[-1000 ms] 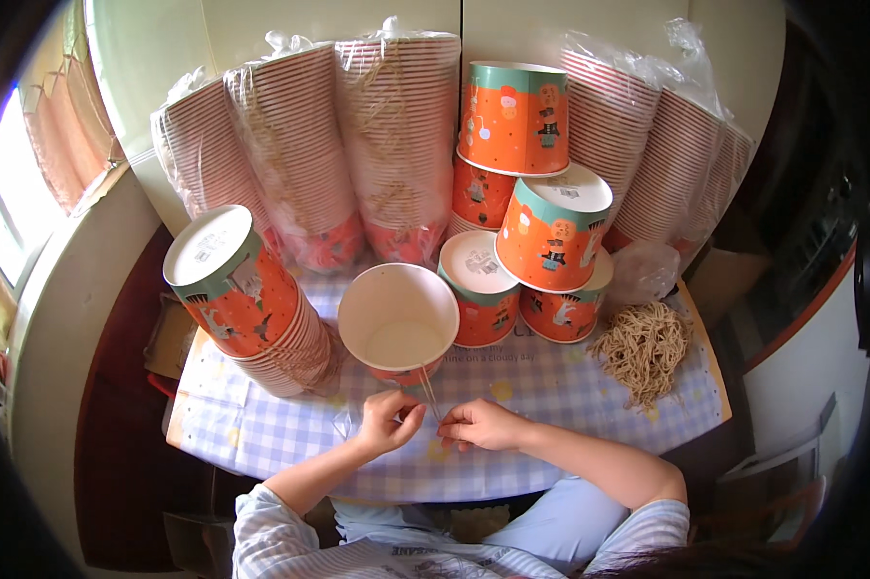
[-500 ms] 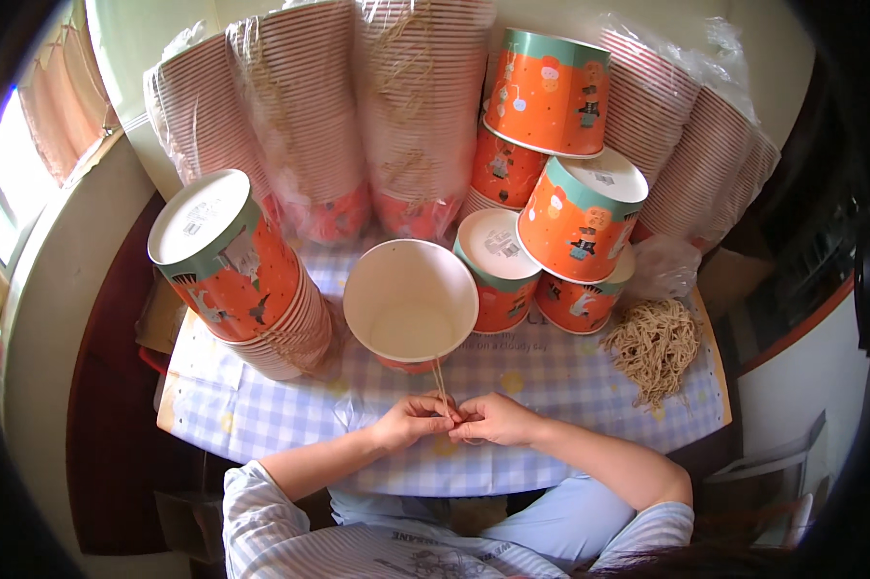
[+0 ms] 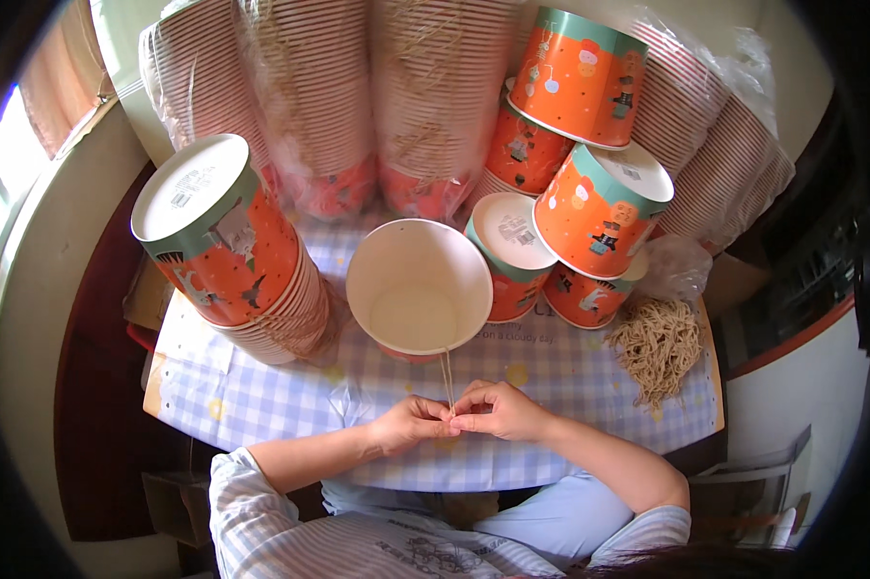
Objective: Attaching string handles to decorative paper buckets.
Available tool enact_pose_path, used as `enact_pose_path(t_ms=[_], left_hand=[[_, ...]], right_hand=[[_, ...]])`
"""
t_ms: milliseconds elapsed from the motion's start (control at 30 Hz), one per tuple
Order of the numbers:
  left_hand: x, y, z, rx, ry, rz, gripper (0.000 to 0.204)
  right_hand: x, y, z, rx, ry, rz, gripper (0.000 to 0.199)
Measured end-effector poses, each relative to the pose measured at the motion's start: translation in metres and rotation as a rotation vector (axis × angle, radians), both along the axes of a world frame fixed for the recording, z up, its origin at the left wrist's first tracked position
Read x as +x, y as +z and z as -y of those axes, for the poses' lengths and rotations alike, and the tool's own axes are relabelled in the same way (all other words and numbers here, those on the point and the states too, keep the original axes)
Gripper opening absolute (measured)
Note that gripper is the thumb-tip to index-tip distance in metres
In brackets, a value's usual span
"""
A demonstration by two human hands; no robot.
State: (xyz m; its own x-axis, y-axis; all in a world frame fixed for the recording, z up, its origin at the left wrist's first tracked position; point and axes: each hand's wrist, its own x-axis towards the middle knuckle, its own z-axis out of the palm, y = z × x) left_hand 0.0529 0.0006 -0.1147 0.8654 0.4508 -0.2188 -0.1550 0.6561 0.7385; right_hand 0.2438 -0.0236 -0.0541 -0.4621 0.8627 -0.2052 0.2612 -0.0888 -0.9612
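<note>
Head view: cord (image 3: 448, 378) straight from bucket (image 3: 419, 265) toward wearer (image 3: 396, 545), fingertip-pinched by left hand (image 3: 414, 425) and right hand (image 3: 504, 413).

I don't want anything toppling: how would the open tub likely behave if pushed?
The open tub looks thin-walled and empty, so probably light. It seems to narrow downward, so a high push might tip it. The cord running off its front might drag it.

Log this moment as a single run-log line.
left hand: pinching beige cord | right hand: pinching same cord, beside left | paper bucket: mouth up, cord running from near rim | cord heap: right of bucket
</note>
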Motion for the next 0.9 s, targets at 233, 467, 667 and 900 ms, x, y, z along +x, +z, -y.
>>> enact_pose_path(t_ms=[233,467,667,900], left_hand=[[0.003,0.0,0.002,-0.009,0.025,0.02,0.007],[0.003,0.003,0.003,0.048,0.046,-0.018,0.008],[0.003,0.006,0.003,0.347,-0.091,-0.066,0.008],[0.006,0.01,0.01,0.784,-0.167,-0.081,0.007]], right_hand=[[-0.003,0.0,0.002,0.112,-0.073,0.136,0.02],[-0.013,-0.003,0.001,0.07,-0.188,0.079,0.016],[-0.022,0.008,-0.006,-0.002,-0.311,0.016,0.011],[-0.025,0.017,-0.018,-0.129,-0.45,-0.106,0.017]])
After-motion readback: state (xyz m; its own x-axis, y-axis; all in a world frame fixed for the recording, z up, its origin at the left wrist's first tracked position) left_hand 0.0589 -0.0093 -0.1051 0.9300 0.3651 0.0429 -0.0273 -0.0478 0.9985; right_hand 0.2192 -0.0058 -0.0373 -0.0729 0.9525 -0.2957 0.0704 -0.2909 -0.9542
